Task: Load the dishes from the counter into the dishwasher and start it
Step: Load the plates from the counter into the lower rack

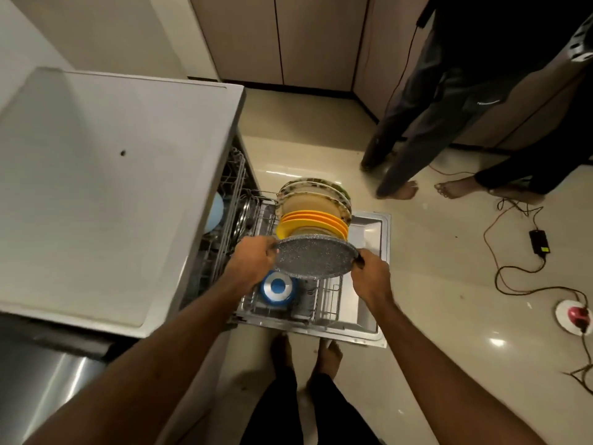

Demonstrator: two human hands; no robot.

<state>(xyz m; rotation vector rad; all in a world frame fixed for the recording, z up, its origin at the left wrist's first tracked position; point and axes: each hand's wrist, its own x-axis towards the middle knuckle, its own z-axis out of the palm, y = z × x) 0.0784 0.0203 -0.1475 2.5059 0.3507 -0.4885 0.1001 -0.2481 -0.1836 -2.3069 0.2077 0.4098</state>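
Observation:
A grey speckled round pan (316, 259) hangs above the pulled-out lower rack (327, 303) of the open dishwasher. My left hand (253, 260) grips its left rim and my right hand (370, 273) grips its right side at a dark handle. Behind the pan, several orange plates (313, 223) and cream patterned plates (313, 199) stand upright in the rack. A blue and white bowl (277, 287) sits upside down in the rack below my left hand. The open dishwasher door (369, 232) lies flat under the rack.
The white counter (106, 187) fills the left side, above the upper rack (232, 200) holding a pale blue bowl (214, 211). Two people's legs (426, 130) stand at the back right. Cables, a black adapter (539, 241) and a red plug (576, 314) lie on the tiled floor at right.

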